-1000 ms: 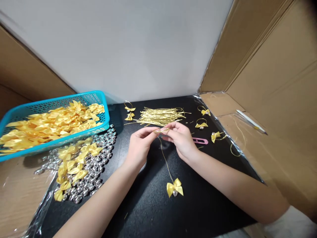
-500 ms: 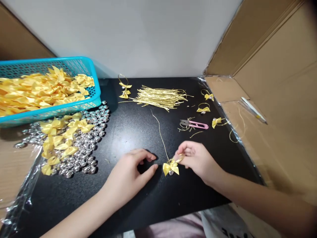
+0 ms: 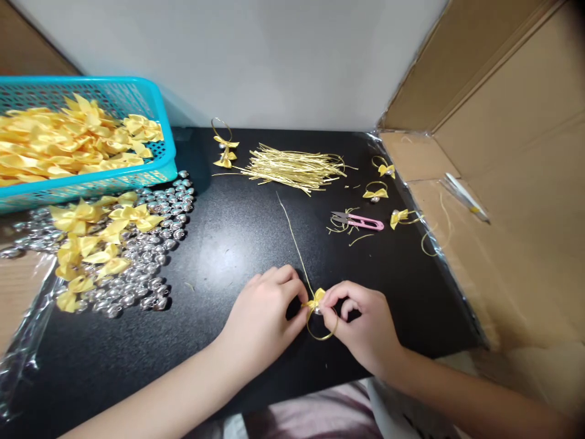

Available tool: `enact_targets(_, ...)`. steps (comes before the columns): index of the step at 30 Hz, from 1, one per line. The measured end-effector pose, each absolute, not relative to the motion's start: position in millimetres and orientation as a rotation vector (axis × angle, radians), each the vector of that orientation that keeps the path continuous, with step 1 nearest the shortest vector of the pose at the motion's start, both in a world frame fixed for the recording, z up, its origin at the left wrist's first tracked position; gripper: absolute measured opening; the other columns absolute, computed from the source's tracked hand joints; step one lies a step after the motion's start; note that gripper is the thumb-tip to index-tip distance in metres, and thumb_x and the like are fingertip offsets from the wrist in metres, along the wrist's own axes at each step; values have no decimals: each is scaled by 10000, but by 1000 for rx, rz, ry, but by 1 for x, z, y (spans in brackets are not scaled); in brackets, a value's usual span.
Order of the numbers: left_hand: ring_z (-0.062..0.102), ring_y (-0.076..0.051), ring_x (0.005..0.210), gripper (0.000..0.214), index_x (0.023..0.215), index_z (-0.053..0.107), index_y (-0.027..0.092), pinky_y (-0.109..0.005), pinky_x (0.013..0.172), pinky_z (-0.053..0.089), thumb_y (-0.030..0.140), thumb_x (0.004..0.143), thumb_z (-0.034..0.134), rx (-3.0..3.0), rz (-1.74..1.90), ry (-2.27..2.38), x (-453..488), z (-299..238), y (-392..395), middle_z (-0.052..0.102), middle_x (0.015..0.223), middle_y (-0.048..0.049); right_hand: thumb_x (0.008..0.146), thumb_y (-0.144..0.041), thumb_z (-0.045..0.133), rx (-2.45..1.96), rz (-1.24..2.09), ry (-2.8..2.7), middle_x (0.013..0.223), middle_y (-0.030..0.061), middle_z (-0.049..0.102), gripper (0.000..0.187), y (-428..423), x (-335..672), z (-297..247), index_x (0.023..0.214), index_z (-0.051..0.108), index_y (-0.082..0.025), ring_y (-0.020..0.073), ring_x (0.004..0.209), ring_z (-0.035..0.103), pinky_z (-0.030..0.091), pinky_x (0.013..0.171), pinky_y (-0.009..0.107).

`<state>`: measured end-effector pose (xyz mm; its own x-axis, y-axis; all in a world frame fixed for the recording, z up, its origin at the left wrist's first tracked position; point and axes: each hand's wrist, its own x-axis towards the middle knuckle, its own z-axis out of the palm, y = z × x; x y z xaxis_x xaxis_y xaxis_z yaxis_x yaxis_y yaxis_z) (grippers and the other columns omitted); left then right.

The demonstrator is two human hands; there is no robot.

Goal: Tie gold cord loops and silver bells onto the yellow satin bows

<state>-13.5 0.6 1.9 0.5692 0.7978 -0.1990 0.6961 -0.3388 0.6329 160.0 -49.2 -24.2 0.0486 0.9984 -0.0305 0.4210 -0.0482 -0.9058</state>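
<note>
A yellow ribbon bow [image 3: 317,296] with a silver bell or bead is pinched between both hands over the black table. My left hand [image 3: 269,308] closes thumb and fingertips on the bow's left end. On the opposite side, my right hand [image 3: 363,323] pinches the bow's right end. A thin gold ring [image 3: 321,338] hangs from the bow toward me, partly behind the right fingers. From the bow a loose gold cord [image 3: 295,238] runs away across the table. Fingertips hide part of the bow.
A blue basket [image 3: 164,131] of yellow bows stands at left, with silver beads [image 3: 150,268] and loose bows before it. Gold cords [image 3: 297,169] lie at the back. Pink thread snips [image 3: 365,222] rest among cord scraps. Finished-looking ringed bows [image 3: 375,194] sit right; cardboard walls [image 3: 503,110] stand beyond.
My left hand has moved right and closed on the bow. The bow is turned, so its ring now points toward me. The view has shifted slightly.
</note>
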Motion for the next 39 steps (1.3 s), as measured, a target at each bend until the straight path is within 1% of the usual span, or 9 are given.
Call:
enact_targets(3,592,-179,730,103,712,585,182,-309,670,450,164,813,578,1824,364,1148,-11,1,0,642,779,-27,710,-74,636,-1479,973,-1411,685,14,698,127,-46,160,-23,664,610,-190,115,573,636,491,508,192)
enact_targets(6,599,-139,694,151,685,547,181,-265,650,464,205,819,612,1457,533,1048,-10,-1,3,678,789,-20,733,-99,654,-1373,977,-1359,677,10,688,126,-37,162,-17,677,601,-198,148,663,676,539,604,236)
enact_targets(10,570,-107,643,135,768,593,167,-226,625,452,253,777,698,1142,635,1010,-8,-4,11,651,705,8,736,-115,658,-1370,984,-1354,691,18,681,102,-22,164,-8,703,604,-195,153,662,664,538,608,253)
enact_targets(15,616,-111,669,233,869,667,148,-221,664,465,287,713,770,917,606,1005,-5,-6,17,712,747,-15,730,-130,666,-1384,1011,-1391,670,16,675,86,-11,167,-5,705,609,-189,147,628,645,534,600,260)
enact_targets(18,633,-118,661,231,846,698,149,-232,684,474,290,687,788,837,592,1022,-5,-5,18,740,752,-24,742,-116,654,-1369,935,-1497,678,13,681,94,-7,168,-3,715,608,-194,145,632,647,530,600,260)
enact_targets(23,660,-139,702,201,843,738,169,-243,704,481,270,675,783,781,580,1007,-5,-3,21,760,756,-28,740,-45,606,-1278,626,-1809,672,-3,683,174,-1,170,3,687,584,-210,140,640,637,513,627,273)
enact_targets(31,588,-105,648,115,800,745,170,-211,645,441,183,702,686,832,548,1026,-3,-1,24,712,694,4,736,-61,608,-1342,710,-1782,662,3,679,148,5,167,1,677,590,-195,132,623,639,497,610,251)
enact_targets(35,536,-102,622,106,748,701,152,-214,611,419,217,745,618,893,569,1067,-1,0,25,639,644,15,729,-60,602,-1350,707,-1757,677,-2,688,154,3,166,-1,685,586,-207,138,636,648,503,617,255)
enact_targets(39,515,-99,610,91,756,663,146,-219,607,386,233,741,639,935,550,1074,0,-1,24,617,632,18,719,-54,607,-1365,725,-1722,679,-8,689,166,0,166,-2,686,582,-215,140,637,649,507,613,255)
